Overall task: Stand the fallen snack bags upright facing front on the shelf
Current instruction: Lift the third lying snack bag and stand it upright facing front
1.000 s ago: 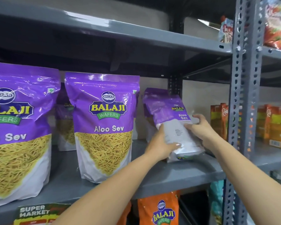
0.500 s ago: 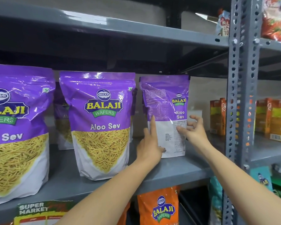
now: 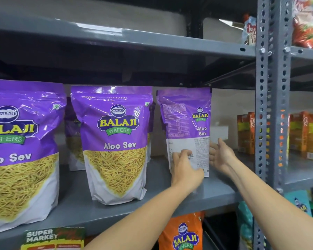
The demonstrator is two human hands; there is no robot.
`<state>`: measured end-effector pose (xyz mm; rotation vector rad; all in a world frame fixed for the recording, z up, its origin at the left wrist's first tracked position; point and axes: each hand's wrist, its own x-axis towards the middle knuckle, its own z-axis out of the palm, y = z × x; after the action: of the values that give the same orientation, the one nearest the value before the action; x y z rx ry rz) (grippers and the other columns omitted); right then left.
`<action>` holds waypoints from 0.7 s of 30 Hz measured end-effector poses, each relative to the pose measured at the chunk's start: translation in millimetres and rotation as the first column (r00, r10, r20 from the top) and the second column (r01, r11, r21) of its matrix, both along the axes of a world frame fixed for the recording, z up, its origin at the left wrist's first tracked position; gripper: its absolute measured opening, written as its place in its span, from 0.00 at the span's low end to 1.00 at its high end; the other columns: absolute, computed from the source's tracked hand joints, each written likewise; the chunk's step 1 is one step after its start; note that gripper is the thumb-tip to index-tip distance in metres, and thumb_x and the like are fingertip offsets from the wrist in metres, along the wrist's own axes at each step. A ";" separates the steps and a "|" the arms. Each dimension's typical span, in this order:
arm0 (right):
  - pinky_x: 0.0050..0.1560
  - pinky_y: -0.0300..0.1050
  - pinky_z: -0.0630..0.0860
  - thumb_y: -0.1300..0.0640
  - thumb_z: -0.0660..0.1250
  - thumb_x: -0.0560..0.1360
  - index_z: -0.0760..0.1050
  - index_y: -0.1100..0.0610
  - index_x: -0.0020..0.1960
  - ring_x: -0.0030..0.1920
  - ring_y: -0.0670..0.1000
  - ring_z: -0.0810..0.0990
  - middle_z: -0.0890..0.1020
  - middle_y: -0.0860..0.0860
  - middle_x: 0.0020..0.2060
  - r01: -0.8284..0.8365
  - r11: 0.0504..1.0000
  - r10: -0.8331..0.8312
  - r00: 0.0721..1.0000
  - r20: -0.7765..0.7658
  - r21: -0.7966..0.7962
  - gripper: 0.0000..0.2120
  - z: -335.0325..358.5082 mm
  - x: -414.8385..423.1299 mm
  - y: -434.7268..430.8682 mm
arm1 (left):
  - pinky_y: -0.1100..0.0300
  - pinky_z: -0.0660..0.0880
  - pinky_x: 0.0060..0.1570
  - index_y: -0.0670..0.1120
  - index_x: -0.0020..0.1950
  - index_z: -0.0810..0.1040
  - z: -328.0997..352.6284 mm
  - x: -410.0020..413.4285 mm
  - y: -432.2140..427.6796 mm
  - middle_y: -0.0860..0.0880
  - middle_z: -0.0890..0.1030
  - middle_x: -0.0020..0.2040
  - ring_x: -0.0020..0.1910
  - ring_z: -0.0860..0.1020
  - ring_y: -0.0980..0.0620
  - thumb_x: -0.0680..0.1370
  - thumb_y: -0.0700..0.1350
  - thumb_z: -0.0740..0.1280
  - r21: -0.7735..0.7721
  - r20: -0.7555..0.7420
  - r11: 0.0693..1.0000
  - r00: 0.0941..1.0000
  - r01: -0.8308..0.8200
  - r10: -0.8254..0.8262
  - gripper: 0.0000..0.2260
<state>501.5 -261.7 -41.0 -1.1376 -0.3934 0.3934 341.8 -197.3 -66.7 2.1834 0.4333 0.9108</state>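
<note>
My left hand point(image 3: 185, 170) presses curled fingers on the lower front of the purple snack bag point(image 3: 185, 123), upright, back side out, near the shelf's point(image 3: 116, 210) right end; my right hand point(image 3: 220, 156) is spread open beside its right edge, arms outstretched.

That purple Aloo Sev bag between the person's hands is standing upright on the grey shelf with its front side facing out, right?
Not quite. The head view shows the Aloo Sev bag upright on the grey shelf between the left hand and right hand, but its back faces out: small print and a table, unlike the front-facing bag beside it.
</note>
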 end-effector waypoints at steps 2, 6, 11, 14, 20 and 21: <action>0.39 0.46 0.75 0.47 0.46 0.84 0.75 0.60 0.52 0.37 0.53 0.83 0.86 0.54 0.33 0.008 0.999 -0.008 1.000 0.015 -0.042 0.24 -1.9 1.9 -1.2 | 0.54 0.65 0.69 0.51 0.64 0.68 -0.7 6.6 1.0 0.49 0.64 0.65 0.67 0.67 0.45 0.69 0.44 0.71 -0.058 0.032 0.998 0.999 -0.024 0.026 0.25; 0.30 0.40 0.74 0.62 0.60 0.77 0.78 0.60 0.41 0.28 0.50 0.79 0.83 0.52 0.27 0.076 0.990 -0.065 0.994 0.093 -0.119 0.10 -6.6 2.8 -6.6 | 0.56 0.65 0.67 0.52 0.63 0.63 -3.9 6.6 7.3 0.49 0.62 0.64 0.66 0.65 0.47 0.65 0.62 0.74 -0.085 0.056 0.996 0.998 -0.022 0.027 0.33; 0.21 0.34 0.71 0.63 0.65 0.77 0.76 0.58 0.52 0.20 0.43 0.78 0.82 0.47 0.22 -0.090 0.991 0.101 0.988 0.114 -0.095 0.05 -12.5 -9.4 -1.2 | 0.51 0.63 0.71 0.51 0.74 0.56 0.2 7.4 8.4 0.47 0.62 0.73 0.73 0.63 0.45 0.60 0.73 0.68 -0.189 0.003 0.981 0.999 0.051 -0.051 0.50; 0.40 0.44 0.78 0.64 0.67 0.76 0.69 0.55 0.68 0.36 0.47 0.85 0.86 0.48 0.35 -0.145 0.988 0.152 0.978 0.140 -0.061 0.21 -12.2 -8.2 -1.2 | 0.46 0.67 0.69 0.49 0.75 0.57 10.6 11.6 7.8 0.47 0.66 0.73 0.71 0.67 0.45 0.45 0.82 0.60 -0.249 0.003 0.967 0.999 0.043 -0.044 0.65; 0.76 0.57 0.57 0.68 0.69 0.70 0.56 0.53 0.79 0.64 0.54 0.74 0.73 0.54 0.70 -0.269 0.959 0.283 0.930 0.234 -0.091 0.42 -5.5 -5.9 -4.2 | 0.49 0.74 0.62 0.46 0.70 0.65 21.5 18.2 14.5 0.46 0.75 0.66 0.64 0.75 0.45 0.56 0.78 0.65 -0.317 -0.007 0.948 1.000 0.022 -0.026 0.52; 0.76 0.56 0.58 0.67 0.71 0.67 0.54 0.52 0.80 0.63 0.54 0.74 0.71 0.55 0.72 -0.290 0.953 0.304 0.923 0.237 -0.092 0.46 -5.2 -4.9 -4.9 | 0.50 0.73 0.62 0.46 0.69 0.67 22.7 17.1 16.0 0.47 0.76 0.66 0.63 0.75 0.45 0.62 0.74 0.65 -0.330 0.003 0.944 0.999 0.032 -0.032 0.45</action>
<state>496.6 -266.7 -46.2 -1.1882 -0.7864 0.5312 358.9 -181.3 -43.9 1.8795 0.5108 0.7572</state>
